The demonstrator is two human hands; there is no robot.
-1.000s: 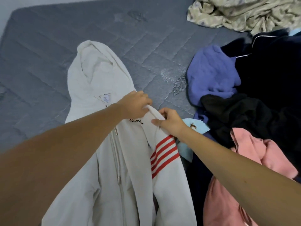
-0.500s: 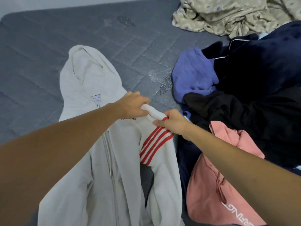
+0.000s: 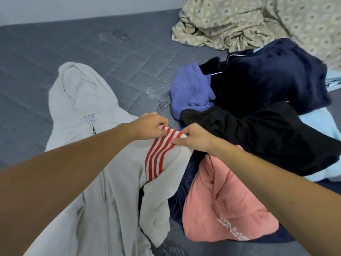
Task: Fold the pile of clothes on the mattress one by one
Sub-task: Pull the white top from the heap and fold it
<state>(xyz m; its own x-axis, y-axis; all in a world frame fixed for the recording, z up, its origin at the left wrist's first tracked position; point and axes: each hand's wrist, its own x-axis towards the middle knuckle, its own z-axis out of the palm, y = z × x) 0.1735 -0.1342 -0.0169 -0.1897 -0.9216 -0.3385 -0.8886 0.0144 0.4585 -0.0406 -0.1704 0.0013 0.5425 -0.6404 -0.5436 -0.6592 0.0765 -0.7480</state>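
A white zip hoodie (image 3: pixel 83 100) lies face up on the grey quilted mattress (image 3: pixel 73 48), hood pointing away from me. Its right sleeve (image 3: pixel 158 157), marked with red stripes, is pulled up off the mattress. My left hand (image 3: pixel 149 126) pinches the sleeve at the top of the stripes. My right hand (image 3: pixel 193 137) grips the same sleeve just to the right. To the right sits the pile of clothes: a pink sweatshirt (image 3: pixel 221 204), a black garment (image 3: pixel 258 133), a dark navy fleece (image 3: pixel 273 74) and a purple piece (image 3: pixel 190 89).
A crumpled beige patterned sheet (image 3: pixel 249 19) lies at the back right. A light blue garment (image 3: pixel 321 124) shows under the pile at the right edge. A pale wall (image 3: pixel 73 8) runs behind the mattress.
Both hands slid along the sleeve and now hold it at the red stripes, lifted and bunched. The view has shifted, showing more of the pile at the right.
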